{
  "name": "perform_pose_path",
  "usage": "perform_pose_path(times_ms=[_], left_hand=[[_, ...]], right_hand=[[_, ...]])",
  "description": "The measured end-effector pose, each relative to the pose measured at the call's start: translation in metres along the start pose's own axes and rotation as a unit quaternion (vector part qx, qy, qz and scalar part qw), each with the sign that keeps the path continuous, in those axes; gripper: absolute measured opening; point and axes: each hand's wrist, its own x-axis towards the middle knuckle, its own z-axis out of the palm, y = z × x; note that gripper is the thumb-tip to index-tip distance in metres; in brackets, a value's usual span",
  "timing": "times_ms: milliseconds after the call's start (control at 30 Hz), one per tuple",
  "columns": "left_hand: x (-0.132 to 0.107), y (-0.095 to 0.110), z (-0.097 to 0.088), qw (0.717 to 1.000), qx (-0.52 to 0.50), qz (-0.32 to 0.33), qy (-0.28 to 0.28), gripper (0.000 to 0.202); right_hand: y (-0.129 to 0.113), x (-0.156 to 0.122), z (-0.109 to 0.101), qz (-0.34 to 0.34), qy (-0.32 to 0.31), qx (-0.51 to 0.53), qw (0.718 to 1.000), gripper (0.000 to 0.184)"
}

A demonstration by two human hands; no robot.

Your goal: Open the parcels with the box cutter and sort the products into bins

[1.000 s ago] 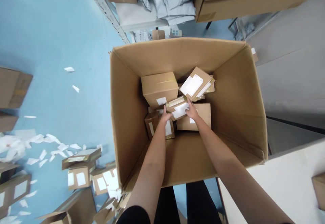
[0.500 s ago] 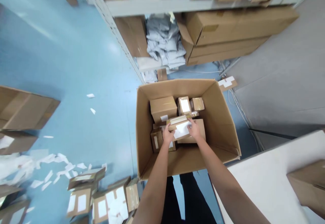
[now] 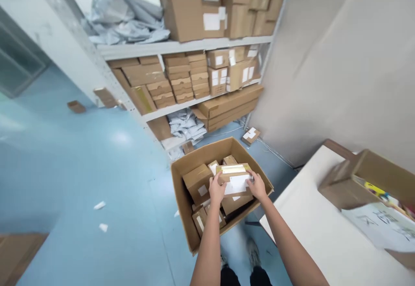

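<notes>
Between my two hands is a small brown cardboard box (image 3: 235,191) with a white label on its side and pale tape along its top. My left hand (image 3: 217,188) grips its left end, and my right hand (image 3: 257,185) is closed on its right end. The held box is over a large open carton (image 3: 181,208) standing on the floor. Inside the carton lie several smaller parcels, among them a brown box (image 3: 197,183) with a small white label at the left. Part of the carton's contents is hidden by the held box and my arms.
A metal shelf rack (image 3: 207,46) full of boxes and grey bags stands ahead. To the right, a white table (image 3: 300,212) carries an open box (image 3: 343,182) and a sheet with handwriting (image 3: 382,223). Paper scraps (image 3: 100,205) lie on the blue floor.
My view has tilted up, showing more of the rack and table. The held box has come up closer to me from low in the carton, still between both hands.
</notes>
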Motion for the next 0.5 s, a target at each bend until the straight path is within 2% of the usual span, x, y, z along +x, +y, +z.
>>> perform_pose_path(times_ms=[133,267,367,500], left_hand=[[-0.028,0.055,0.023,0.995,0.011,0.074,-0.062,0.065],[-0.075,0.106,0.06,0.984,0.045,0.138,-0.1,0.061],[-0.118,0.139,0.103,0.974,0.057,0.175,-0.13,0.058],[-0.192,0.178,0.182,0.952,0.059,0.224,-0.201,0.056]], right_hand=[[0.022,-0.042,-0.056,0.073,0.08,0.005,0.994,0.052],[0.052,-0.086,-0.116,0.118,0.141,0.024,0.983,0.055],[0.091,-0.13,-0.16,0.162,0.175,0.03,0.971,0.055],[0.168,-0.211,-0.219,0.224,0.225,0.029,0.948,0.053]])
